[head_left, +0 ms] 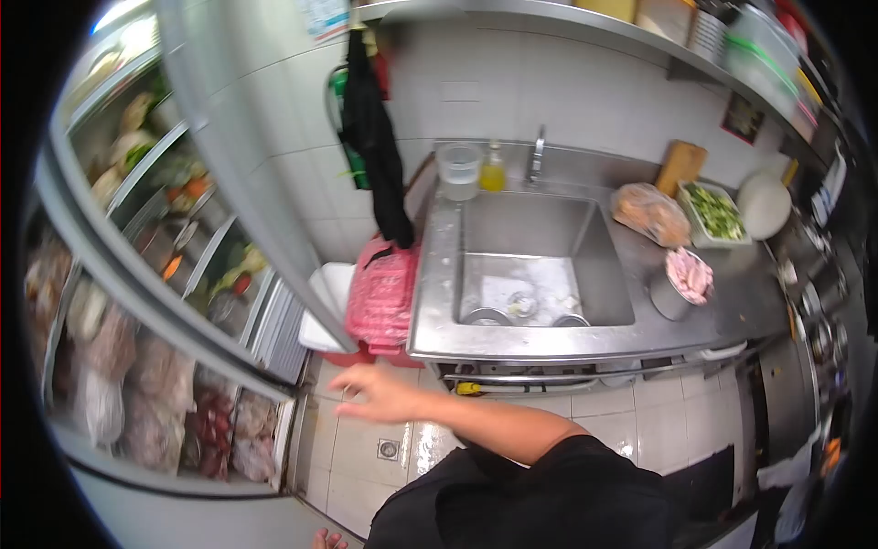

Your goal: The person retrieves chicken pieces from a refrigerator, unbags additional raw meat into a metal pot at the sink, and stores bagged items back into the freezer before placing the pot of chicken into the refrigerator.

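My right hand (373, 393) reaches out to the left, a little blurred, with thumb and fingers apart and nothing in it. It hangs above the tiled floor, between the tall refrigerator (212, 165) and the sink counter. Only the fingertips of my left hand (328, 539) show at the bottom edge; they are slightly apart, and the rest is out of frame. Nearest to both hands is the refrigerator's lower part, filled with bagged meat (157, 389). Vegetables and containers fill the shelves above.
A steel sink (540, 229) holds a few metal vessels and whitish water. On its counter stand a clear tub (459, 171), a bottle of yellow liquid (493, 168), a pot of raw meat (674, 297) and chopped greens (713, 212). A pink-covered bin (384, 291) stands beside the sink.
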Tool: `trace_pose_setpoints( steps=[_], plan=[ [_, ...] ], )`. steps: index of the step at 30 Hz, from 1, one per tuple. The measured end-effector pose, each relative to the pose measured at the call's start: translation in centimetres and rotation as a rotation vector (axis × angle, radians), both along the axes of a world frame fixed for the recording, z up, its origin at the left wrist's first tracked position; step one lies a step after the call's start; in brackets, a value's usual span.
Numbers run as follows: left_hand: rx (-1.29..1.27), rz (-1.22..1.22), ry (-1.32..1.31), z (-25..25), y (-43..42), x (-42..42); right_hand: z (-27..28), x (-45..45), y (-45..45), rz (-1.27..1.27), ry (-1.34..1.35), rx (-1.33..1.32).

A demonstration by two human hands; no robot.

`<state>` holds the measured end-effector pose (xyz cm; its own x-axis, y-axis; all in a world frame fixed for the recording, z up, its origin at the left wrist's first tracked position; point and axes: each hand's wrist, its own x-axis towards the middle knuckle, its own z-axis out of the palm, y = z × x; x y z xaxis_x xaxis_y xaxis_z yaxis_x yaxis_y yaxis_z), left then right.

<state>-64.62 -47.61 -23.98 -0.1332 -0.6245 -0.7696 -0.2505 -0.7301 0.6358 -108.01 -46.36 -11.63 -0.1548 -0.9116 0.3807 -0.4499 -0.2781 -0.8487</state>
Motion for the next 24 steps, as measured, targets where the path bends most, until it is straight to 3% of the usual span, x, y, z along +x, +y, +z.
trace_pose_setpoints(
  steps=[3,4,7,9,11,12,14,15,17,20,21,24],
  plan=[
    [0.026,0.035,-0.038,-0.3,-2.1,-4.0,0.2,-9.4,5.9,-0.412,-0.125,0.116],
    [0.016,0.063,0.023,-3.2,-3.4,-4.3,-0.2,-12.3,7.8,-0.526,-0.184,0.128],
    [0.049,-0.087,0.154,-5.8,-5.9,-7.7,-0.9,-21.1,14.0,-0.805,-0.317,0.129],
    [0.118,-0.206,0.039,-5.4,-6.9,-12.7,-1.7,-28.4,18.2,-0.943,-0.344,0.119],
    [0.17,-0.25,-0.032,-4.4,-7.0,-17.4,-2.9,-37.0,23.0,-1.107,-0.239,0.185],
    [0.194,-0.303,-0.01,-8.8,-9.8,-16.4,-3.1,-40.9,25.3,-1.222,-0.135,0.262],
    [0.044,-0.397,-0.108,-5.9,-8.4,-20.9,-2.4,-46.8,29.9,-1.393,0.021,0.353],
    [0.006,-0.368,-0.196,-3.0,-6.8,-24.0,-3.1,-50.3,32.6,-1.449,0.163,0.474],
    [-0.027,-0.301,-0.263,-7.1,-8.1,-23.4,-3.4,-55.3,37.1,-1.495,0.515,0.375],
    [-0.115,-0.472,-0.413,-8.2,-6.5,-23.4,-4.0,-62.5,45.7,-1.444,0.572,0.496],
    [-0.064,-0.642,-0.546,-8.4,-6.6,-23.1,-4.5,-65.1,47.4,-1.426,0.559,0.54],
    [-0.018,-0.577,-0.642,-6.3,-3.9,-24.4,-4.0,-71.3,48.7,-1.474,0.49,0.736]
  ],
)
